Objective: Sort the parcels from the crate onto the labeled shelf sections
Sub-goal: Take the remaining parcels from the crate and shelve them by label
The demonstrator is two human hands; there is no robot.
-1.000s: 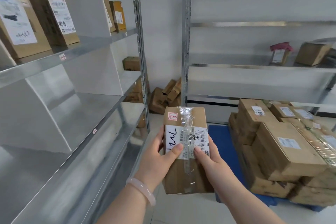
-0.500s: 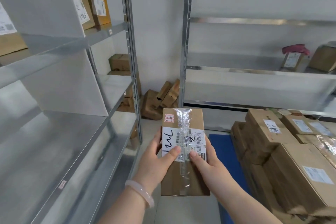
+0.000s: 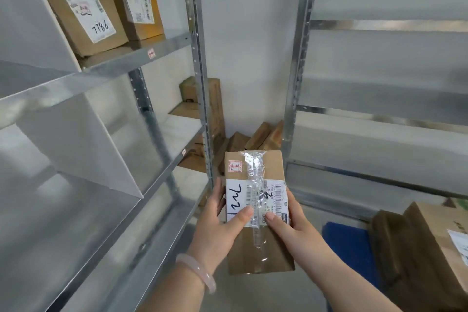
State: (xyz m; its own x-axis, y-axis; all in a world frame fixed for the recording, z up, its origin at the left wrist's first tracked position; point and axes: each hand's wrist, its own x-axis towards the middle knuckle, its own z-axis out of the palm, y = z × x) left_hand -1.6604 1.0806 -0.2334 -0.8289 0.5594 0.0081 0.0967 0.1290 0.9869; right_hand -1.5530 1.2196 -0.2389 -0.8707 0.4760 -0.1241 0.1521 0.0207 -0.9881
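Both hands hold one small cardboard parcel [image 3: 272,251] in front of me, at lower centre. It has clear tape down its middle, a white shipping label with handwriting and a small red-framed sticker. My left hand [image 3: 217,230] grips its left side with the thumb on the label. My right hand [image 3: 293,225] grips the right side, thumb also on the label. The metal shelf unit [image 3: 162,50] with small red section tags stands at my left, beside the parcel.
Two labelled parcels [image 3: 83,2] stand on the upper left shelf. More boxes [image 3: 202,99] sit on the far shelf end and lean in the floor corner. A second shelf unit [image 3: 379,25] rises at right. Stacked parcels [image 3: 430,240] rest on a blue pallet [image 3: 349,243] at lower right.
My view has moved forward along the left shelf, nearer to the corner. The stack of parcels has slid to the right edge. Both hands keep the same hold on the parcel.
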